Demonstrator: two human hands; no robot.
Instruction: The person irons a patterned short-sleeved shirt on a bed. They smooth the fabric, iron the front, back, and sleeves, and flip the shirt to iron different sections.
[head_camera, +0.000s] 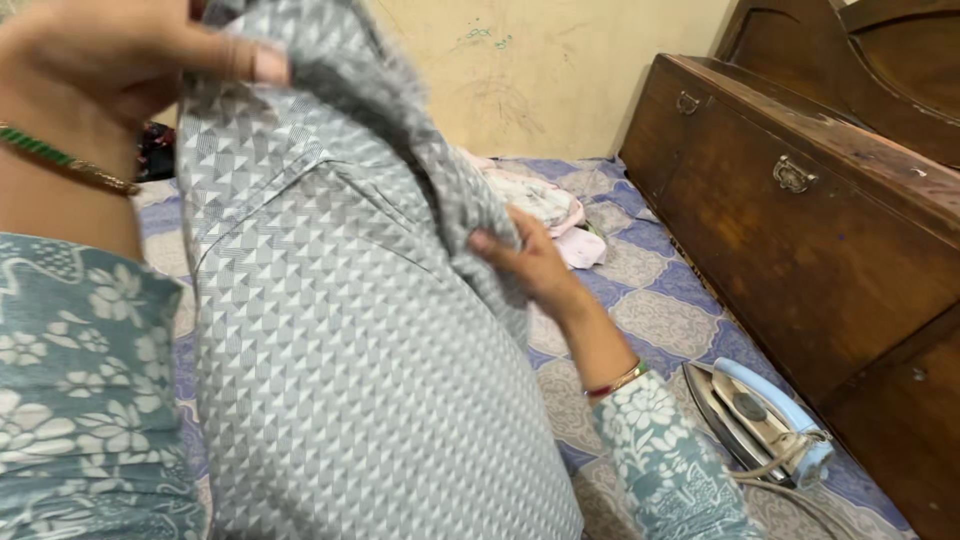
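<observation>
A grey shirt (340, 330) with a small triangle pattern hangs lifted in front of me over the bed. My left hand (120, 60) is raised at the top left and pinches the shirt's upper edge. My right hand (525, 260) grips a fold of the same shirt at its right side, lower down. Both wrists wear bangles, and both sleeves are teal with white flowers.
A patterned blue and grey bedsheet (650, 300) covers the bed. A light blue electric iron (765, 415) with its cord lies at the lower right. Pale folded clothes (545, 205) lie by the wall. A dark wooden headboard cabinet (810, 220) runs along the right.
</observation>
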